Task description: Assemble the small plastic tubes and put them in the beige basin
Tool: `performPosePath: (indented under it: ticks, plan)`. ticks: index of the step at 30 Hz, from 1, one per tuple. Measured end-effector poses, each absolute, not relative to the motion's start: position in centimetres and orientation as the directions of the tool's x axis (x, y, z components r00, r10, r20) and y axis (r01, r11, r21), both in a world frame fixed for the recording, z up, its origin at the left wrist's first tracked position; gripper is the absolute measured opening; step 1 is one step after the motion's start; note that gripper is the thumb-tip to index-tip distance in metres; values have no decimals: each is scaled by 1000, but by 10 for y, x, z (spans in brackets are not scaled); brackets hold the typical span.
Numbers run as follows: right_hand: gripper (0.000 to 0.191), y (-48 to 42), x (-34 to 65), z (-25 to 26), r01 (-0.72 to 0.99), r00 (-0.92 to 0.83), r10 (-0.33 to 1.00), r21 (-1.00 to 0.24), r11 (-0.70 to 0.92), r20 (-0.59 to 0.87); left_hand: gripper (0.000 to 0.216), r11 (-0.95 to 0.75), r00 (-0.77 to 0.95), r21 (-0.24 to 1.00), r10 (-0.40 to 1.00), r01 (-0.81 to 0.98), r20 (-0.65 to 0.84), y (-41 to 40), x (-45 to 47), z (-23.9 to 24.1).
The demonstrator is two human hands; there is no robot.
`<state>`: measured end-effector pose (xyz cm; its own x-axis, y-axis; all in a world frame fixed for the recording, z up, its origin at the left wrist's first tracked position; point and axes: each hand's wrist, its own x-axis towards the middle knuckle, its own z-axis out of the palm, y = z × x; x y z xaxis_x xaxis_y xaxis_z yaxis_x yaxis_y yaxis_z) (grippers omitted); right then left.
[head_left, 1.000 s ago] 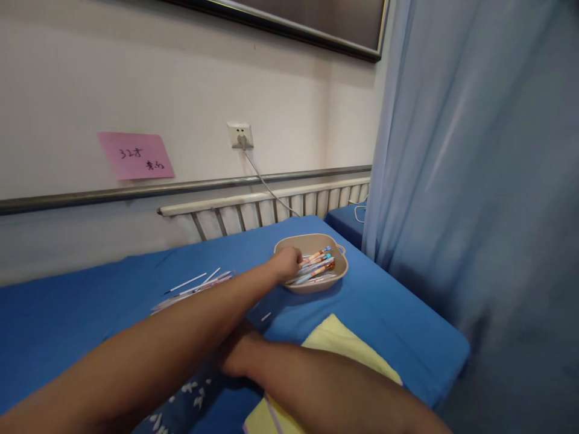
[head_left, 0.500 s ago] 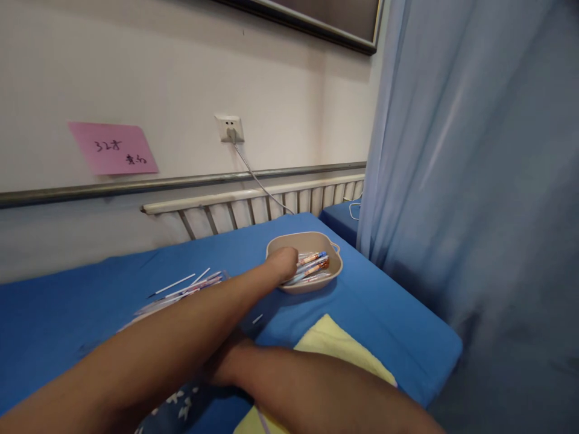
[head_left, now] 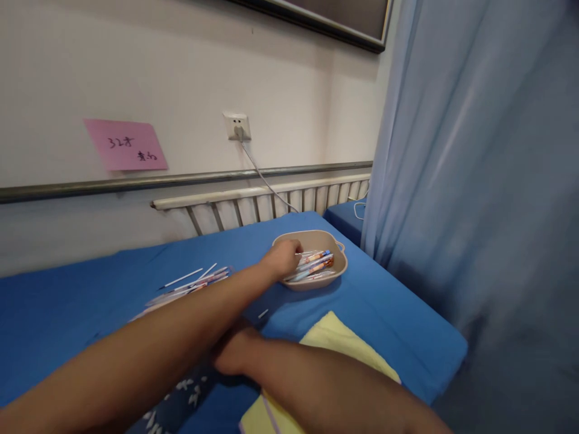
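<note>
My left hand [head_left: 284,258] reaches over the near left side of a beige plastic basin [head_left: 341,270]. Its fingers are bent down inside, beside several pens in clear wrappers [head_left: 316,262]; whatever the fingers hold is hidden. Beneath my left forearm, the arms cross, and my right hand [head_left: 235,348] is low over the bed with its fingers out of sight. Left of the forearm lies a pile of wrapped pens [head_left: 194,288], with thin white sticks like refills [head_left: 181,278] beside it.
A yellow towel [head_left: 339,337] lies under my right arm on the blue bed [head_left: 398,325]. A small white piece [head_left: 263,313] is near the basin. Behind are a bed rail [head_left: 262,194] and a plugged-in socket [head_left: 237,126]. A blue curtain [head_left: 474,150] hangs at right.
The whole view has shifted slightly to the right. My left hand has lifted and turned a little at the basin, so a bent finger now shows. The right hand stays under the left forearm.
</note>
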<state>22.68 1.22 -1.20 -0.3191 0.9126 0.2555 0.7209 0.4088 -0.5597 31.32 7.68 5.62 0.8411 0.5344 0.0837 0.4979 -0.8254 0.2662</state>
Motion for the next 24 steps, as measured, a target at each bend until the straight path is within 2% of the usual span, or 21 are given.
performPosePath:
  ticks: [3, 5, 6, 8, 11, 13, 17, 19, 24]
  plan:
    - [25, 7, 228, -14, 633, -127, 965, -730, 258, 230, 25, -812, 813, 330, 554, 481, 180, 74, 268, 72]
    - [28, 7, 228, -19, 457, -17, 985, -875, 158, 170, 28, -784, 769, 372, 597, 497, 230, 72, 223, 75]
    - [30, 9, 230, -22, 358, 17, 989, -925, 130, 145, 29, -749, 721, 447, 636, 489, 277, 71, 197, 73]
    - [33, 14, 234, -27, 210, 96, 981, -967, 145, 168, 31, -651, 614, 544, 736, 530, 283, 71, 144, 63]
    - [40, 23, 246, -31, 120, 261, 938, -972, 203, 228, 32, -502, 434, 610, 859, 613, 271, 70, 67, 34]
    - [42, 27, 256, -33, 147, 343, 911, -971, 188, 228, 33, -425, 318, 634, 905, 646, 282, 69, 27, 13]
    - [40, 29, 269, -42, 232, 373, 895, -959, 164, 244, 30, -349, 204, 704, 936, 618, 286, 65, -13, -10]
    - [36, 29, 271, -48, 306, 376, 887, -939, 154, 268, 29, -372, 213, 722, 928, 583, 306, 64, -16, -12]
    - [23, 30, 271, -56, 519, 333, 881, -845, 127, 337, 25, -377, 315, 741, 920, 556, 233, 71, -7, -17]
